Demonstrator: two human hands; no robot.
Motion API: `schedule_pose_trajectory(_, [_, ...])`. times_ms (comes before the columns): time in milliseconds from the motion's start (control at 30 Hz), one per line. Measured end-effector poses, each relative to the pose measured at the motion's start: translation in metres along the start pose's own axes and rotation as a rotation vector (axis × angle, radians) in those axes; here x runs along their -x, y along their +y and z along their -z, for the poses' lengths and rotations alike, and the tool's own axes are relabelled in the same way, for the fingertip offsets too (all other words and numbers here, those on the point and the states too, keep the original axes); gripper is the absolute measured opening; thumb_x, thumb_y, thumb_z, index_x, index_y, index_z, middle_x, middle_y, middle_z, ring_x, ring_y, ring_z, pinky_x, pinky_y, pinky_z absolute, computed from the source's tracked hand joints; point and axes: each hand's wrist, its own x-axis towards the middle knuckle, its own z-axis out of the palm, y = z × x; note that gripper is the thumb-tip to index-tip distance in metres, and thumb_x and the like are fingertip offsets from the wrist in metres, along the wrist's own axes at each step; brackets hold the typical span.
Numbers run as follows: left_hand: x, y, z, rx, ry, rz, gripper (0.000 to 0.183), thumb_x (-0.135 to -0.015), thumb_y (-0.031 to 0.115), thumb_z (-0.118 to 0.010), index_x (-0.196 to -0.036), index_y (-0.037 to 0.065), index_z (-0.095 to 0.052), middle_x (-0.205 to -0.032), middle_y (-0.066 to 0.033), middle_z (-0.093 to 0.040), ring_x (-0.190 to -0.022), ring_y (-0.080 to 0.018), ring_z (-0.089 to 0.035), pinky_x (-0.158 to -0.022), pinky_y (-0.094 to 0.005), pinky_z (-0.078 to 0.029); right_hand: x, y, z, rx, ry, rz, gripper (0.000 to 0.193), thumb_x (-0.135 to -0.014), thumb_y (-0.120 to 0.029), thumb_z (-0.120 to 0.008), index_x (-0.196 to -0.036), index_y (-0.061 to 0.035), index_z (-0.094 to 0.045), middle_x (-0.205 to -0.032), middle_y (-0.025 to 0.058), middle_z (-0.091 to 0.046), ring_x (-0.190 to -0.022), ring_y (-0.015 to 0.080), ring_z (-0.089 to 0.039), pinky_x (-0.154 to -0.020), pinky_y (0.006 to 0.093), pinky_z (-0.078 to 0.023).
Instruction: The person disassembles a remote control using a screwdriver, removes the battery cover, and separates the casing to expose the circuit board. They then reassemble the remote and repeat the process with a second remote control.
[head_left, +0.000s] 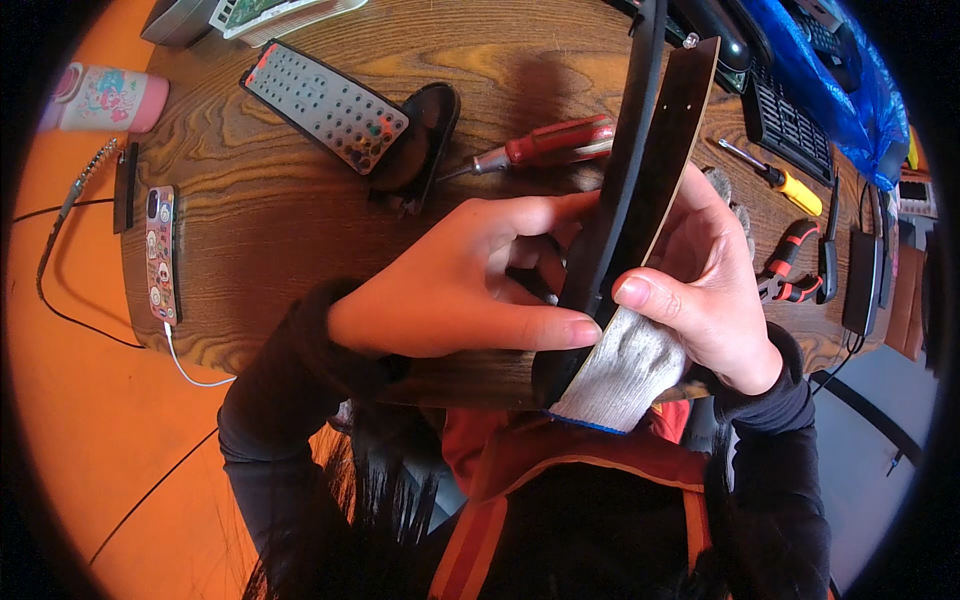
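My left hand (480, 290) is closed round a long, thin black plastic shell (622, 170), its thumb along the lower end. Beside that shell stands a narrow brown circuit board (680, 110) with a small clear bulb at its top end. My right hand (710, 280) is closed on the board, thumb on its lower edge and fingers behind it. The shell and board stand tilted up close together; whether they still touch low down is hidden by my hands. Beneath my right hand lies a whitish knitted glove (625, 375) with a blue hem.
On the wooden table (270, 250) lie a grey button pad (325, 105), a black curved piece (435, 120), a red-handled screwdriver (545, 145), a yellow-handled screwdriver (795, 190) and red-black pliers (795, 265). A phone (162, 255) charges at left, near a pink bottle (115, 100). A blue bag (850, 90) sits far right.
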Motion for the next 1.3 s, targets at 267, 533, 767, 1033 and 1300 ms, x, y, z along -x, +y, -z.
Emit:
schedule_pose_trajectory(267, [0.000, -0.005, 0.002, -0.405, 0.129, -0.177, 0.076, -0.065, 0.014, -0.078, -0.129, 0.000, -0.039, -0.089, -0.0035, -0.050, -0.076, -0.0094, -0.050, -0.062, -0.0215, -0.046, 0.004, 0.001, -0.004, -0.031, 0.019, 0.095, 0.062, -0.070, -0.015, -0.075, -0.120, -0.0009, -0.040, -0.111, 0.0102, -0.054, -0.103, 0.0202, -0.054, -0.091, 0.0345, -0.042])
schedule_pose_trajectory(533, [0.003, -0.004, -0.005, -0.207, 0.261, -0.264, 0.042, -0.087, 0.014, -0.053, -0.124, -0.004, -0.044, -0.095, -0.0046, -0.058, -0.081, -0.0076, -0.053, -0.070, -0.0205, -0.044, -0.003, -0.005, 0.006, -0.154, 0.140, 0.216, 0.033, -0.082, 0.001, -0.058, -0.110, 0.0034, -0.041, -0.096, 0.0120, -0.059, -0.081, 0.0167, -0.063, -0.065, 0.0245, -0.056])
schedule_pose_trajectory(767, [0.011, 0.008, 0.000, -0.085, 0.139, -0.146, 0.031, -0.090, 0.010, -0.046, -0.117, -0.004, -0.051, -0.091, -0.0034, -0.061, -0.080, -0.0058, -0.054, -0.072, -0.0204, -0.044, -0.009, -0.010, 0.014, -0.314, 0.102, 0.213, 0.028, -0.087, -0.005, -0.052, -0.110, 0.0035, -0.040, -0.098, 0.0136, -0.057, -0.082, 0.0180, -0.063, -0.066, 0.0295, -0.058])
schedule_pose_trajectory(1033, [0.006, 0.000, 0.001, -0.202, 0.136, -0.269, 0.028, -0.089, 0.004, -0.046, -0.114, -0.005, -0.051, -0.094, -0.0054, -0.060, -0.087, -0.0078, -0.053, -0.078, -0.0226, -0.043, -0.005, -0.003, 0.025, -0.017, 0.113, 0.515, 0.033, -0.085, -0.004, -0.054, -0.115, 0.0012, -0.040, -0.104, 0.0124, -0.056, -0.093, 0.0187, -0.059, -0.078, 0.0315, -0.052])
schedule_pose_trajectory(1300, [0.005, 0.000, 0.001, -0.216, 0.105, -0.306, 0.028, -0.089, 0.002, -0.046, -0.115, -0.005, -0.050, -0.098, -0.0068, -0.060, -0.091, -0.0097, -0.053, -0.082, -0.0244, -0.042, 0.000, -0.001, 0.024, 0.036, 0.100, 0.614, 0.035, -0.085, -0.005, -0.054, -0.116, -0.0003, -0.041, -0.107, 0.0126, -0.056, -0.096, 0.0196, -0.058, -0.083, 0.0337, -0.050])
